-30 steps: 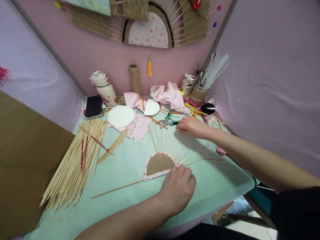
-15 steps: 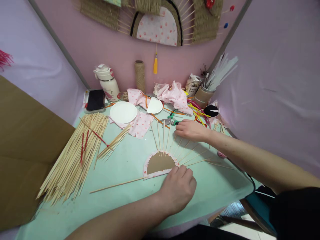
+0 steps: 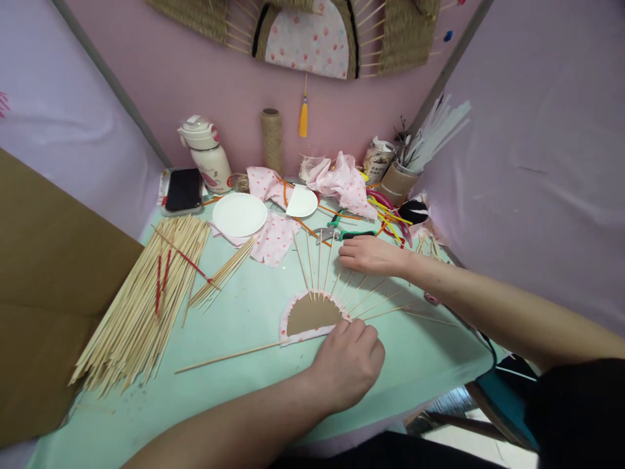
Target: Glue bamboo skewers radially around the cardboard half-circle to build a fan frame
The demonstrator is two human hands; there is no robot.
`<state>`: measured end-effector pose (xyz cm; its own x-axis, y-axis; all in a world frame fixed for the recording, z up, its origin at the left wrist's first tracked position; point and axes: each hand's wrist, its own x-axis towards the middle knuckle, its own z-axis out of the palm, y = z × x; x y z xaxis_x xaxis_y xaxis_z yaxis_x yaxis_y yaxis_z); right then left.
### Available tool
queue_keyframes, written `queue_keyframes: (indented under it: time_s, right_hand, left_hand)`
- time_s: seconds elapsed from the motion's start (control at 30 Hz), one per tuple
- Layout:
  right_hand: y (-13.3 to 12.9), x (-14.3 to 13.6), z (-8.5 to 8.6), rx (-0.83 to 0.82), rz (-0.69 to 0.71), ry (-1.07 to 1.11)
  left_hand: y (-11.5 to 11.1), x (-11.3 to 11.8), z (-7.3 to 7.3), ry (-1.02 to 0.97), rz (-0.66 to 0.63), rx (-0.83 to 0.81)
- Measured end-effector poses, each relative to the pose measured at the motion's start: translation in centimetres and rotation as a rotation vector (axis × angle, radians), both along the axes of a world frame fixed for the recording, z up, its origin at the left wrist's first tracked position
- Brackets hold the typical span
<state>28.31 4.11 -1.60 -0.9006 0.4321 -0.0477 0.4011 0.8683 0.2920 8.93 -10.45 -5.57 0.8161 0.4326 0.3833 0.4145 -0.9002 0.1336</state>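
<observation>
A half-round cardboard piece (image 3: 312, 316), edged with pink spotted cloth, lies on the table with several thin bamboo sticks (image 3: 319, 264) fanning out from its curved rim. My left hand (image 3: 349, 365) is closed with curled fingers over its right corner; the thumb is hidden. Beyond the rim, my right hand (image 3: 366, 255) has its fingers together at the outer end of one stick, whose tip they cover. Just behind that hand lie green-and-black cutting pliers (image 3: 354, 234). One longer stick (image 3: 229, 357) extends left from the flat edge.
A big heap of bamboo sticks (image 3: 141, 306) and a smaller bundle (image 3: 224, 273) lie left. Along the back are a phone (image 3: 184, 191), a bottle (image 3: 209, 156), a twine spool (image 3: 272, 140), white paper discs (image 3: 239, 215), spotted cloth (image 3: 342, 185) and a cardboard cup (image 3: 398, 182).
My right hand has drawn slightly toward me, so the pliers' handle now shows behind it. My left hand stays at the cardboard corner. The view has tilted down a little.
</observation>
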Motion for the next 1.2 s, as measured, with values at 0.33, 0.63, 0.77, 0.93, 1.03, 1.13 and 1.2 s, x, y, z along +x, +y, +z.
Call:
queue_keyframes:
  time_s: [0.33, 0.63, 0.77, 0.93, 1.03, 1.13, 1.2]
  right_hand:
    - [-5.3, 3.4, 1.4, 0.124, -0.123, 0.556]
    - [-12.5, 0.7, 2.6, 0.013, 0.042, 0.55]
    - [-13.9, 3.4, 2.2, 0.098, -0.358, 0.638]
    - [-16.5, 10.1, 1.3, 0.189, -1.15, 0.555]
    - [-17.8, 12.6, -0.2, 0.022, -1.357, 0.522]
    - [-18.2, 13.5, -1.8, -0.093, -1.436, 0.518]
    - [-18.0, 13.6, -2.5, -0.129, -1.48, 0.522]
  left_hand:
    - [1.5, -1.7, 4.3, -0.669, 0.046, -0.891]
    - [2.3, -0.6, 4.3, -0.67, 0.034, -2.058]
    - [1.9, -0.9, 3.7, -0.589, 0.087, -1.961]
    - [1.6, -1.0, 3.0, -0.519, 0.071, -1.846]
    - [1.4, -0.8, 3.0, -0.508, 0.087, -1.79]
    - [1.3, -0.6, 3.1, -0.505, 0.082, -1.751]
    - [1.2, -0.5, 3.1, -0.497, 0.078, -1.744]
